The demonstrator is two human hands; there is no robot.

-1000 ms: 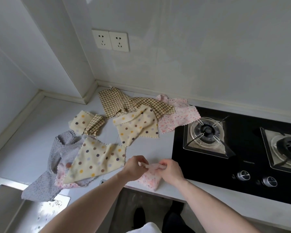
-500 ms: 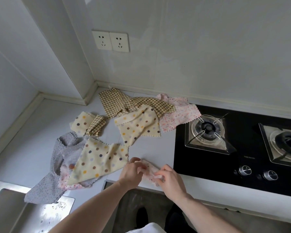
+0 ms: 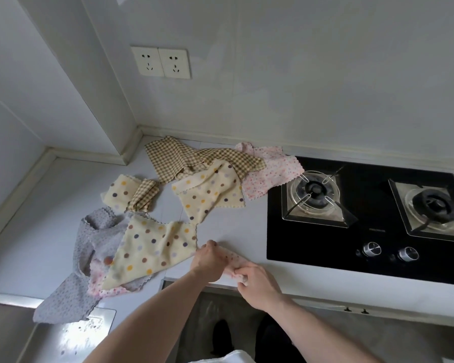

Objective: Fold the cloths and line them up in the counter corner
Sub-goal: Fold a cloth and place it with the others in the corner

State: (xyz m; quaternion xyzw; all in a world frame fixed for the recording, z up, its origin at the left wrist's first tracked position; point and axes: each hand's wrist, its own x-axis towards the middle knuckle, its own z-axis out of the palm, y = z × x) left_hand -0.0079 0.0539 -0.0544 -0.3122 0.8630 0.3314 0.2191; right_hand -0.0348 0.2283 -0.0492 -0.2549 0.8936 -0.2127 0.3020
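Pink cloth (image 3: 231,260) was lowered from a lifted hold onto the counter (image 3: 233,226) front edge, beside the hob (image 3: 364,226). Its left end was gripped by the left hand (image 3: 207,260), its right end pinched by the right hand (image 3: 257,284). The bundle looked narrower than a second before, so a fold was judged to be in progress. Other cloths, e.g. the dotted cloth (image 3: 152,247), were left unfolded mid-counter; the back-left corner was not yet lined.
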